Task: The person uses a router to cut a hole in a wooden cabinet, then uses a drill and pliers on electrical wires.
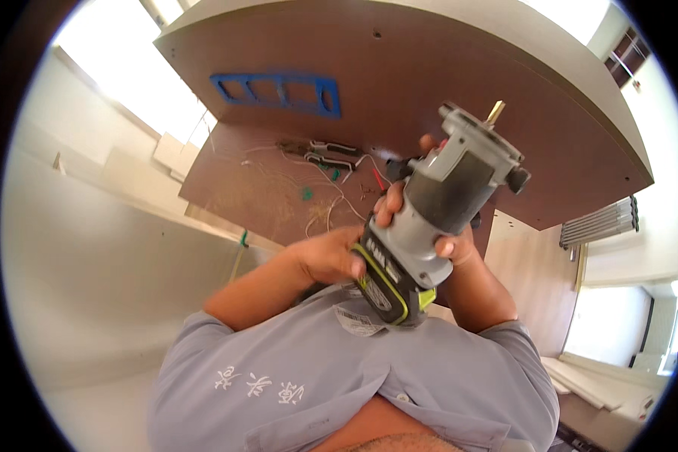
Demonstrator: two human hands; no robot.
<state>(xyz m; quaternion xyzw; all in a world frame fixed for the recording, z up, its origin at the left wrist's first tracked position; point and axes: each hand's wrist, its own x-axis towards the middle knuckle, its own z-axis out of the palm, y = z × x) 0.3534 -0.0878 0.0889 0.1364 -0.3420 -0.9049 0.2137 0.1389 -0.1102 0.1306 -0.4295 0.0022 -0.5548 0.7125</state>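
Note:
Close to my chest I hold a cordless trim router (pixel 448 184), tilted with its base up and to the right. A gold-coloured bit (pixel 496 113) sticks out of the base. My right hand (pixel 459 245) is closed round the grey and black body from behind, with its thumb on the near side and fingertips showing at the left edge. My left hand (pixel 331 252) grips the black and green battery (pixel 388 282) at the lower end. Its thumb lies on the battery's side, while its other fingers are partly hidden.
Pliers (pixel 331 154), thin white cord (pixel 339 192), a red stick-like piece (pixel 378 178) and sawdust lie on the brown board (pixel 233 177). A blue template with cut-outs (pixel 328 98) rests against the upright brown panel (pixel 399 68). A grey ribbed radiator (pixel 599 224) stands at right.

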